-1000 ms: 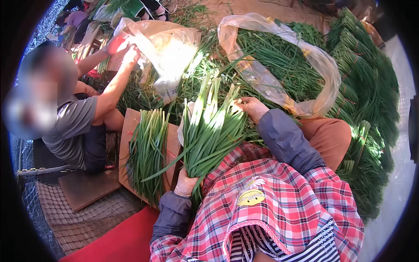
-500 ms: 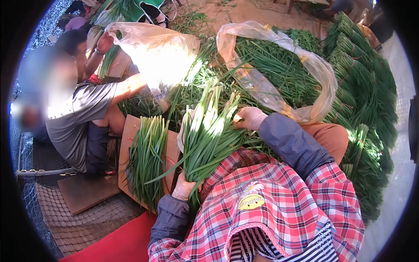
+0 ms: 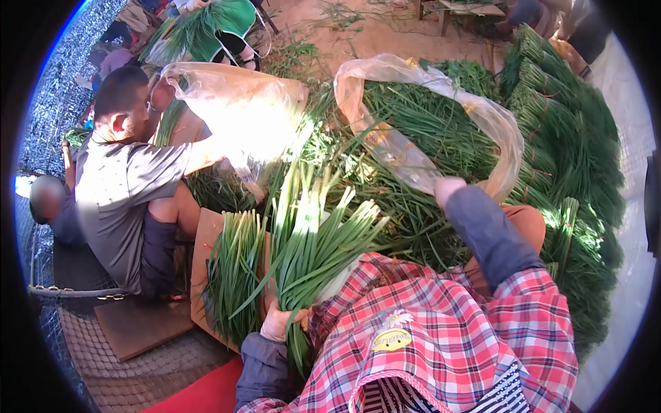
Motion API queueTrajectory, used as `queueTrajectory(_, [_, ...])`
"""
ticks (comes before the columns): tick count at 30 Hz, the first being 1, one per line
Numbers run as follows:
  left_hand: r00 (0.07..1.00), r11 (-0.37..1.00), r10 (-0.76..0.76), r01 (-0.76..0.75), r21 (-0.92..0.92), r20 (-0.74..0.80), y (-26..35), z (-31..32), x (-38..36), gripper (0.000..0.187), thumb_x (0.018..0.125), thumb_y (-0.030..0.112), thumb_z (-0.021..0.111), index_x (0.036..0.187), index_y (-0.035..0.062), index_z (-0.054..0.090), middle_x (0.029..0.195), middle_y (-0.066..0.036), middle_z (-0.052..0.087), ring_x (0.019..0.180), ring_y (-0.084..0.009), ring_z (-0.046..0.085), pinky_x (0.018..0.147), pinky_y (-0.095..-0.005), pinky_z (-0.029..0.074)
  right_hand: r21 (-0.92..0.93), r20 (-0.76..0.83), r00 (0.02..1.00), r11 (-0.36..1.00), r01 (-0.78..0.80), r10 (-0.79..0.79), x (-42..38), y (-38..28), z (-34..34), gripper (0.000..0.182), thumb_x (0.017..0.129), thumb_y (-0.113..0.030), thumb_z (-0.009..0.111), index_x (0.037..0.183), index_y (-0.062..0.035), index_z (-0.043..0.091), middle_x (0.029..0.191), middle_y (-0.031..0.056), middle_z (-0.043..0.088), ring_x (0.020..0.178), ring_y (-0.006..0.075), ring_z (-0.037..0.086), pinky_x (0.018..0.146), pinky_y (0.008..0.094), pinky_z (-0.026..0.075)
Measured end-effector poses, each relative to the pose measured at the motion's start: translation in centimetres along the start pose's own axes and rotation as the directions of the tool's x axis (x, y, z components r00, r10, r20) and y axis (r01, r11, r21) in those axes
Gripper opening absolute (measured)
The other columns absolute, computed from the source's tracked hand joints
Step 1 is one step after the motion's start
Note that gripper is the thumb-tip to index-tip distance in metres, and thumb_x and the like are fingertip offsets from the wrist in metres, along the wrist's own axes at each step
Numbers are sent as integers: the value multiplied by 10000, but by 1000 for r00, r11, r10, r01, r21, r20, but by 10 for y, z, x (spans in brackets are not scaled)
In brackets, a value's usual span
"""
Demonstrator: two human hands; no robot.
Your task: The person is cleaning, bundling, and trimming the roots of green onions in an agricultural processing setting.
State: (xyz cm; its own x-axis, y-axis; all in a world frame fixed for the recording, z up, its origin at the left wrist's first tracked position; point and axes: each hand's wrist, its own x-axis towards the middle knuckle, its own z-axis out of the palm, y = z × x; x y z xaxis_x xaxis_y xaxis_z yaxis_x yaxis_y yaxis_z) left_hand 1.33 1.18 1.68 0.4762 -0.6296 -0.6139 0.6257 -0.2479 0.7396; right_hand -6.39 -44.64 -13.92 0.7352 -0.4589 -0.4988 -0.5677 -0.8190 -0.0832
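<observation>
The held bunch (image 3: 310, 237) is green and long, its pale ends fanned loosely. Beside it, a second bunch (image 3: 234, 275) lies upon a board (image 3: 208, 233).

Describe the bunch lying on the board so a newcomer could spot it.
From the plaid shirt, look up and left to the tan board beside the seated co-worker. The green bunch lies along it, pale ends at top. The neighbouring bunch is gripped by the left hand; no hand holds this one.

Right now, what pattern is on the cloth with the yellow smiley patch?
Red, white and dark checks, on the cloth; the head view shows it.
</observation>
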Motion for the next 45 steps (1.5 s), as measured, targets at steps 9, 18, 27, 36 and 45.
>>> queueTrajectory(9, [993,997,62,-66,-39,-98,-18,11,9,430,651,45,686,1043,-50,538,746,-137,598,544,-202,568,467,-310,461,808,134,901,572,142,-412,-46,-99,-19,602,735,-651,552,855,-84,712,869,157,663,787,257,614,719,356,459])
queueTrajectory(18, [1000,995,8,-6,-95,24,-22,5,25,420,696,78,655,1076,-35,513,777,-146,590,588,-227,566,513,-351,464,881,80,934,463,97,-349,-31,-120,-4,509,728,-486,659,932,-21,677,806,106,647,753,168,587,698,323,453])
queueTrajectory(27, [995,989,-33,46,-140,89,-29,-8,15,398,753,117,608,1106,-21,488,799,-158,578,635,-252,564,560,-387,467,706,83,906,666,240,-414,-49,-95,-7,355,747,-349,625,939,-55,674,746,109,647,688,230,611,670,352,473])
queueTrajectory(36, [964,924,52,52,-379,259,-12,-13,-4,301,738,116,582,979,-30,479,661,-103,504,606,-228,517,629,-345,439,150,-43,994,983,104,-98,-42,-15,10,300,703,-284,580,881,-58,665,813,187,632,780,347,610,692,431,476])
queueTrajectory(45, [856,852,195,94,-514,479,10,26,19,201,812,199,554,811,44,426,621,-37,428,572,-156,436,563,-274,362,792,-224,958,538,287,-182,-87,-45,-48,306,739,-328,655,863,-50,676,769,106,651,723,230,615,689,356,477])
